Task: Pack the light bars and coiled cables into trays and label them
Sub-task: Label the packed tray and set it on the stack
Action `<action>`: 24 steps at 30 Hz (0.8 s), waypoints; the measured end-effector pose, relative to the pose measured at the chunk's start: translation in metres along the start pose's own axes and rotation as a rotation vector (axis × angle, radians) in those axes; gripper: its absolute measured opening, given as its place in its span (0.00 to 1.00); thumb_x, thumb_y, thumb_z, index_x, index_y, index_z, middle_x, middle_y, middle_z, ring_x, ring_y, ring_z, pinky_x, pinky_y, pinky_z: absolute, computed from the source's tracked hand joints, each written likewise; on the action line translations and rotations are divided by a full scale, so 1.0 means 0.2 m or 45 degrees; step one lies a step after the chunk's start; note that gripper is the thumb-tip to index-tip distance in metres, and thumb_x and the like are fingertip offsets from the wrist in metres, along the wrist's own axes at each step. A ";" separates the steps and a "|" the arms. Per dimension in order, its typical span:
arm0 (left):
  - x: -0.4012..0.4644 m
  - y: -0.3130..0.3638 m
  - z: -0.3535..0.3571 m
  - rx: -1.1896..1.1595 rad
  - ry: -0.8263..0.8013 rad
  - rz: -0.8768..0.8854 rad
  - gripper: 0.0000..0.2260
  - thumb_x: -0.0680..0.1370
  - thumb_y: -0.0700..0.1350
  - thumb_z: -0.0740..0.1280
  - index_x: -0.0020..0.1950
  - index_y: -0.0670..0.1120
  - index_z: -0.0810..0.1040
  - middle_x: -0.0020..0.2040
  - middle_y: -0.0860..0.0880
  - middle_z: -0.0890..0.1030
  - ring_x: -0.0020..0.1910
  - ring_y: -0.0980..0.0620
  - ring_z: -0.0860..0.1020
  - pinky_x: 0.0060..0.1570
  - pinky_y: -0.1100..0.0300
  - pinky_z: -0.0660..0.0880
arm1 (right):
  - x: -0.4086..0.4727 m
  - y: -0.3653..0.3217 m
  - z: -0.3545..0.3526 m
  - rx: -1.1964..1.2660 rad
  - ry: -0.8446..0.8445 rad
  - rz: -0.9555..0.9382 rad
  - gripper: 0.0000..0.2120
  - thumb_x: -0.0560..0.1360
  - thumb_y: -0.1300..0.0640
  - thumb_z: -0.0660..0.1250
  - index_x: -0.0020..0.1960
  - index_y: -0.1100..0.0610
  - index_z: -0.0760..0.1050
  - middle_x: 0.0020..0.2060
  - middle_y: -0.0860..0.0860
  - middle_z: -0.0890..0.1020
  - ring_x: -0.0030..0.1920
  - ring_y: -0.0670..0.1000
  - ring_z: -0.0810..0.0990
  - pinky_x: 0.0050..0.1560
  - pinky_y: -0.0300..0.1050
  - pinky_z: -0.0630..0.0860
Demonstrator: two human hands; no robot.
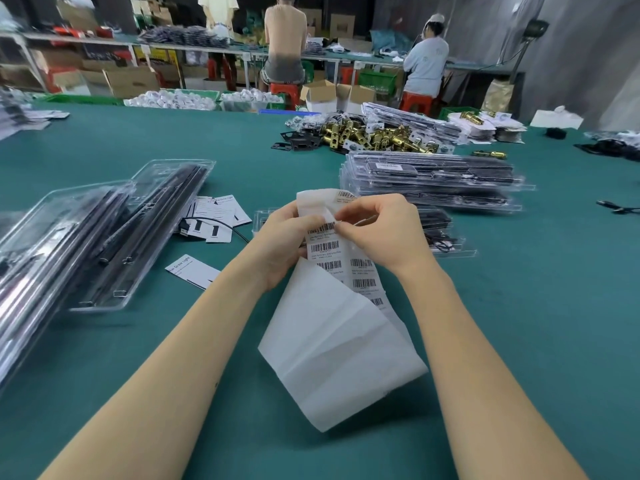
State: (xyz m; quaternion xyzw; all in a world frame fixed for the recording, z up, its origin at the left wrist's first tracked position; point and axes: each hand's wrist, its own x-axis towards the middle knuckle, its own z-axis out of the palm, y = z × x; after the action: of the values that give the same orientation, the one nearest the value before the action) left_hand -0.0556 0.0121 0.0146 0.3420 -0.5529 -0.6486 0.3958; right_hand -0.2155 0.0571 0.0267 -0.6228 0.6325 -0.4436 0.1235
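Observation:
A long white strip of barcode labels hangs in front of me over the green table. My left hand grips the strip's left side. The fingers of my right hand pinch the corner of one barcode label near the top. Behind my hands lies a clear tray holding black coiled cables, partly hidden. Clear trays with black light bars lie at the left. A stack of closed packed trays stands behind my right hand.
Printed insert cards lie scattered left of my hands, one more nearer me. Brass lock parts are heaped at the back. A loose black cable lies at the right edge. Several people work at a far bench.

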 end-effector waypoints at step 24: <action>0.02 0.00 0.03 0.101 0.189 -0.090 0.06 0.82 0.42 0.60 0.52 0.46 0.77 0.37 0.48 0.82 0.31 0.51 0.81 0.30 0.61 0.75 | -0.03 -0.06 -0.06 0.051 -0.257 0.046 0.06 0.72 0.54 0.75 0.39 0.46 0.80 0.37 0.38 0.84 0.36 0.37 0.81 0.34 0.28 0.71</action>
State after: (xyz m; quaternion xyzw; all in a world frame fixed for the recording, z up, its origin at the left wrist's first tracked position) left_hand -0.0621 0.0111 0.0150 0.4240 -0.5349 -0.6126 0.3986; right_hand -0.2147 0.0691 0.0389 -0.6504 0.6189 -0.3887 0.2070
